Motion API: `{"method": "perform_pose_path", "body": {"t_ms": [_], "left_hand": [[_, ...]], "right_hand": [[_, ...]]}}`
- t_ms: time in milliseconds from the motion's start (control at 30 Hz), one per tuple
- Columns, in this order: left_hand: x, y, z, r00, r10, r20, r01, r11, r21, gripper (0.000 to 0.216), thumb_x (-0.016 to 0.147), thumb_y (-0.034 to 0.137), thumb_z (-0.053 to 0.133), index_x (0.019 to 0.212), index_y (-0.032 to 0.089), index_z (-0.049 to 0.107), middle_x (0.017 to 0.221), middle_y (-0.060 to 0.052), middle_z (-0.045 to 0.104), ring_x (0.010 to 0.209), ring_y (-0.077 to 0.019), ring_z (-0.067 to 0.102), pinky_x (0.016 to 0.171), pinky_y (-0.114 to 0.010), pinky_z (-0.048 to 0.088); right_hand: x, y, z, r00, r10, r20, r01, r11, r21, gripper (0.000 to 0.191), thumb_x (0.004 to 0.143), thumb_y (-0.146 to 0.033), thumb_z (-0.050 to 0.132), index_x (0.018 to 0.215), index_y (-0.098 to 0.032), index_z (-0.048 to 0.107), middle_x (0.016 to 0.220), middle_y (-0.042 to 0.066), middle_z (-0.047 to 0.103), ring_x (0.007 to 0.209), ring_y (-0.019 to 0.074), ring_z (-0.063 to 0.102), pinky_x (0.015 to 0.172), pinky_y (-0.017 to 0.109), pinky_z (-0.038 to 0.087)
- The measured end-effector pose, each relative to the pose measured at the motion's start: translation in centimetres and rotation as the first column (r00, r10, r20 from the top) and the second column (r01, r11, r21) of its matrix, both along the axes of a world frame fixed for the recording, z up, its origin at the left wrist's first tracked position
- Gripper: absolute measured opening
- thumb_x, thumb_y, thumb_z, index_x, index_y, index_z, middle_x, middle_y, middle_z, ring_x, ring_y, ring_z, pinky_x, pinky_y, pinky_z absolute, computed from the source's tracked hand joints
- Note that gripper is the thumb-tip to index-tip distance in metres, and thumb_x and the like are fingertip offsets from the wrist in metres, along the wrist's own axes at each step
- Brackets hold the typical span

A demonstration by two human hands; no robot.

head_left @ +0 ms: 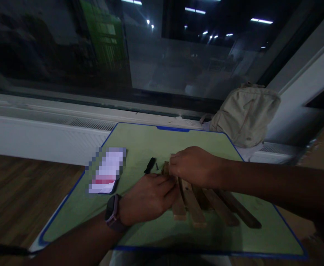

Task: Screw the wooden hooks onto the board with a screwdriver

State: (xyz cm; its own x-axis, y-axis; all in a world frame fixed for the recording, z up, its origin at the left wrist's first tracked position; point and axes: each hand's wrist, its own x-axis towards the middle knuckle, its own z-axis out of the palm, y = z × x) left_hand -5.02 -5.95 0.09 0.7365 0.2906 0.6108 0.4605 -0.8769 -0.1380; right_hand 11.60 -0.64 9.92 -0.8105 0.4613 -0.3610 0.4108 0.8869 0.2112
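Note:
Several wooden slats lie fanned out on the green table, the leftmost wooden slat (179, 210) beside another slat (196, 214), with a darker slat (247, 214) at the right. My left hand (151, 195), with a watch on its wrist, is closed around the leftmost slat near its upper part. Above it, my right hand (195, 166) is closed on a small wooden piece (172, 156) at the slats' far end; its fingers hide most of that end. Just left of the hands lie a small black-handled tool (150, 165) and a screw (157, 167).
On the left of the blue-edged table (140, 136) lies a phone (106, 171), its screen blurred out. Behind the table's far right corner stands a beige backpack (245, 114). A white radiator (40, 135) runs below a dark window (156, 66).

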Motion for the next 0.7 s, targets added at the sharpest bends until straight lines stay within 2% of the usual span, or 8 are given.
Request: {"method": "perform_pose_path", "body": {"t_ms": [167, 400, 700], "left_hand": [[0.0, 0.0, -0.2, 1.000, -0.007, -0.014, 0.006, 1.000, -0.019, 0.015, 0.097, 0.012, 0.055, 0.094, 0.011, 0.069, 0.081, -0.005, 0.071, 0.072, -0.0208, 0.067, 0.054, -0.033, 0.054], [0.2, 0.2, -0.2, 1.000, 0.001, 0.000, -0.001, 1.000, -0.014, 0.016, 0.098, 0.013, 0.054, 0.092, 0.011, 0.069, 0.081, -0.006, 0.071, 0.073, -0.0205, 0.066, 0.056, -0.033, 0.054], [0.1, 0.1, -0.4, 1.000, 0.010, -0.003, -0.010, 1.000, -0.022, 0.016, 0.098, 0.015, 0.054, 0.092, 0.012, 0.069, 0.080, -0.006, 0.070, 0.071, -0.0205, 0.066, 0.056, -0.033, 0.054]], "right_hand": [[-0.6, -0.1, -0.4, 0.999, -0.029, 0.035, 0.029, 1.000, -0.001, 0.025, 0.096, -0.006, 0.056, 0.095, -0.015, 0.078, 0.102, 0.008, 0.080, 0.090, 0.0229, 0.074, 0.055, 0.030, 0.041], [-0.3, 0.0, -1.4, 0.998, 0.050, -0.029, -0.048, 0.997, 0.052, 0.021, 0.096, -0.009, 0.059, 0.091, -0.016, 0.078, 0.098, 0.006, 0.080, 0.092, 0.0242, 0.073, 0.067, 0.034, 0.046], [-0.9, -0.2, -1.0, 1.000, -0.010, 0.018, 0.009, 1.000, 0.026, 0.022, 0.096, -0.007, 0.057, 0.097, -0.015, 0.078, 0.101, 0.008, 0.081, 0.092, 0.0243, 0.074, 0.061, 0.031, 0.044]]}}
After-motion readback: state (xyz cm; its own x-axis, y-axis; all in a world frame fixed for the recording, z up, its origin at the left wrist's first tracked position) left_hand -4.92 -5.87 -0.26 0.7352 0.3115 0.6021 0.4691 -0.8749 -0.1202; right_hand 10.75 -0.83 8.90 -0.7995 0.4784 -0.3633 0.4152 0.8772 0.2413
